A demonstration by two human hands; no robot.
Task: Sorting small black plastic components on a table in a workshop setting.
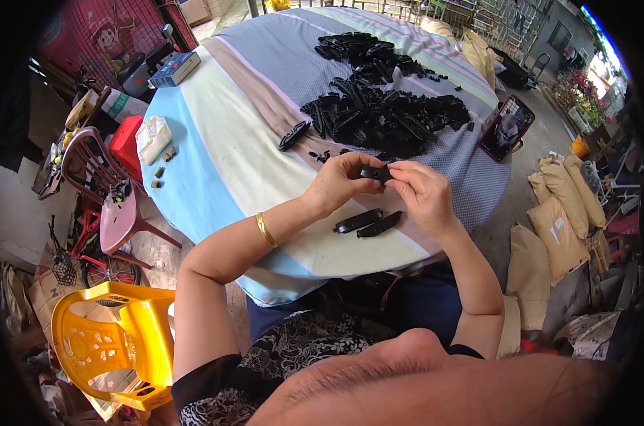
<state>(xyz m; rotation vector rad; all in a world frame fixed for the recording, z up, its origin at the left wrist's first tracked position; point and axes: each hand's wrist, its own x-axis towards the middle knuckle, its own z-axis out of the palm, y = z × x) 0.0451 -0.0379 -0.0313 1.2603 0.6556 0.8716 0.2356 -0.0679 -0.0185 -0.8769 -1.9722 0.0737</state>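
Observation:
My left hand and my right hand meet above the round table, both pinching one small black plastic part between fingertips. A gold bangle sits on my left wrist. Just below the hands, two long black plastic pieces lie side by side on the cloth. Beyond the hands a big heap of black plastic parts covers the table's middle, with a second heap farther back. One long black piece lies apart to the left of the heap.
A phone rests at the table's right edge. A box and a white wad lie at the left side. A maroon plastic chair and a yellow chair stand left; tan sacks are piled right.

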